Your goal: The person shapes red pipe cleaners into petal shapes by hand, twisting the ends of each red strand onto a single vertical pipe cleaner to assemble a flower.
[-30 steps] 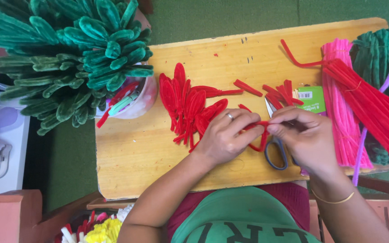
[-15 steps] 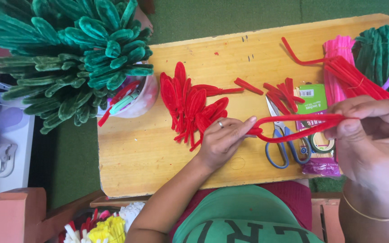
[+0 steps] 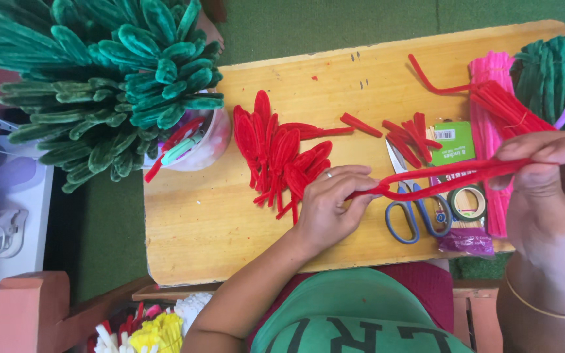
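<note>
I see my right hand (image 3: 550,189) has drawn away rightward, stretching the folded red fuzzy pipe cleaner (image 3: 452,175) taut above the yellow wooden board (image 3: 217,229); my left hand (image 3: 328,202) pinches its looped end; both clamped, well apart; grey-handled scissors (image 3: 413,209) lie below, so the loop looks shaped.

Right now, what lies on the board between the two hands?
In the head view, scissors lie under the red pipe cleaner stretched from left hand to right hand.

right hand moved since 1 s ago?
Yes. The right hand has swung out to the right, off the scissors it covered before and past the wooden board's right edge, stretching the red pipe cleaner.
</note>
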